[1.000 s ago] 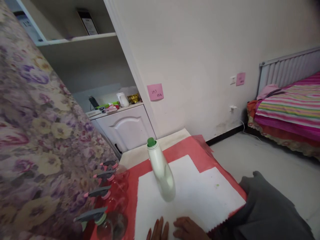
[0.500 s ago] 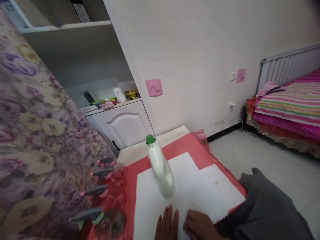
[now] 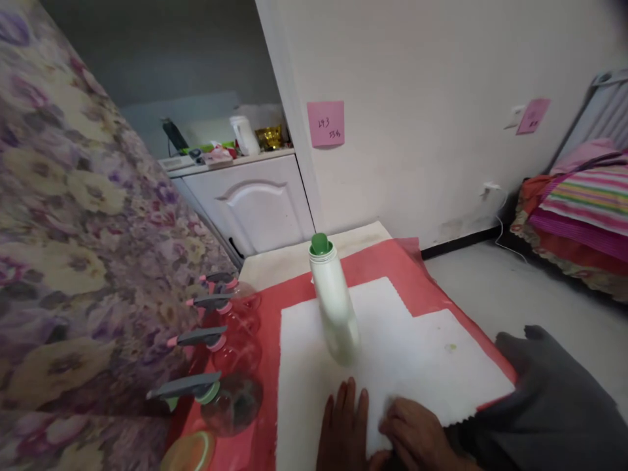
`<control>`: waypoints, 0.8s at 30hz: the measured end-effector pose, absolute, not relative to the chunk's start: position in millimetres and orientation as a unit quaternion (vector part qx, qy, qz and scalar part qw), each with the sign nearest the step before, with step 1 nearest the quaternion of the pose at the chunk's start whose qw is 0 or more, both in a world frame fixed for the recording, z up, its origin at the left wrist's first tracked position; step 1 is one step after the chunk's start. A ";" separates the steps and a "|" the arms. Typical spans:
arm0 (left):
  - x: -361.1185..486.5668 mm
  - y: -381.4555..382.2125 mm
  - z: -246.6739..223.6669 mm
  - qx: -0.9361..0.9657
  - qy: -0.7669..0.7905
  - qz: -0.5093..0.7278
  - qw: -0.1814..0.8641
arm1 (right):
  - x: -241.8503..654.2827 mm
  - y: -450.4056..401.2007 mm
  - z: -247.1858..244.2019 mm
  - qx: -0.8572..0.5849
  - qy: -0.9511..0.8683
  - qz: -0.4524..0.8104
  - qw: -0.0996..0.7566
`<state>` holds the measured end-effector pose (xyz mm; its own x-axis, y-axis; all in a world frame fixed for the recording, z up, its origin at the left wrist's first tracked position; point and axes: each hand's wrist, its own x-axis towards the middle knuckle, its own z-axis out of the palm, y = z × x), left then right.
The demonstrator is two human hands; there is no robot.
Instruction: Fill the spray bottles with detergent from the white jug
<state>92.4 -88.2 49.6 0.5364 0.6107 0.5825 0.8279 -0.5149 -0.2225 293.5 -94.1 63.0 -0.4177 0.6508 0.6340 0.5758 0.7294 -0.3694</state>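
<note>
Surface [image 3: 275,269]: pale, lower centre of the frame, bare along its far edge.

Red covering [image 3: 426,282]: spread over most of the surface.

White sheet [image 3: 387,330]: laid on the red covering, lower centre; notched at its far right corner.

Pale green bottle [image 3: 338,307]: one, centre of the frame, standing on the white sheet, uncapped.

Spray bottles [image 3: 231,407]: four, in a row, lower left, well apart from both hands.

Left hand [image 3: 343,428]: bottom centre, just short of the pale green bottle's foot; fingers extended, close together, holding nothing.

Right hand [image 3: 417,428]: bottom, right of centre; fingers curled in over the white sheet, whether gripping anything cannot be told.

Green spout [image 3: 320,243]: set in the bottle's mouth.

Step in hand, as judged: both hands resting or pressing on the white sheet, the bottle ungrasped. Taking up the bottle would call for raising the left fingers, wrapping its body and keeping it upright.
</note>
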 end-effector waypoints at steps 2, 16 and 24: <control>94.3 -90.7 52.0 -0.845 -0.429 -0.226 0.225 | 294.4 -95.4 66.2 -0.366 -0.841 0.053 0.395; 90.1 -85.9 22.5 -0.843 -0.446 -0.248 0.171 | 287.8 -92.6 63.1 -0.396 -0.837 0.051 0.374; 95.4 -85.1 1.2 -0.830 -0.456 -0.285 0.146 | 285.9 -90.9 77.5 -0.400 -0.841 0.053 0.361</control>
<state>95.4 -85.1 1.2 0.4216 0.6740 0.6066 0.8404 -0.5416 0.0176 285.9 -90.9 77.5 -0.4203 0.7110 0.5638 0.6342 0.6745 -0.3779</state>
